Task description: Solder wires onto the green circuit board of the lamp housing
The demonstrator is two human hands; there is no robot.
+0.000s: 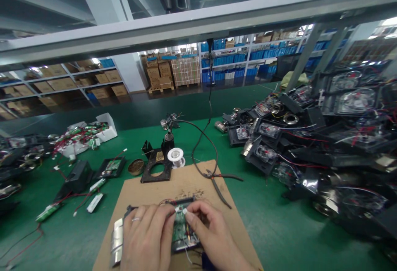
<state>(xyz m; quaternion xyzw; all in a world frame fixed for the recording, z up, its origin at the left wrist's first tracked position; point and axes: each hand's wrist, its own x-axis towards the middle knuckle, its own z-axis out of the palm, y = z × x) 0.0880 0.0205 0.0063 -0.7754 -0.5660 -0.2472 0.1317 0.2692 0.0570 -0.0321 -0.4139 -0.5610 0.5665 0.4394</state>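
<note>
A black housing with a green circuit board lies on a cardboard sheet at the near edge of the bench. My left hand, a ring on one finger, rests over the housing's left side with its fingers curled, pinching thin wires by the board's top edge. My right hand pinches a small white connector at the board's top. A silver battery pack lies just left of my left hand.
A soldering iron with its cord lies on the cardboard's right part. Behind stand a black frame, a solder spool and a tip-cleaner tin. Black housings are piled at right; battery packs and boards lie at left.
</note>
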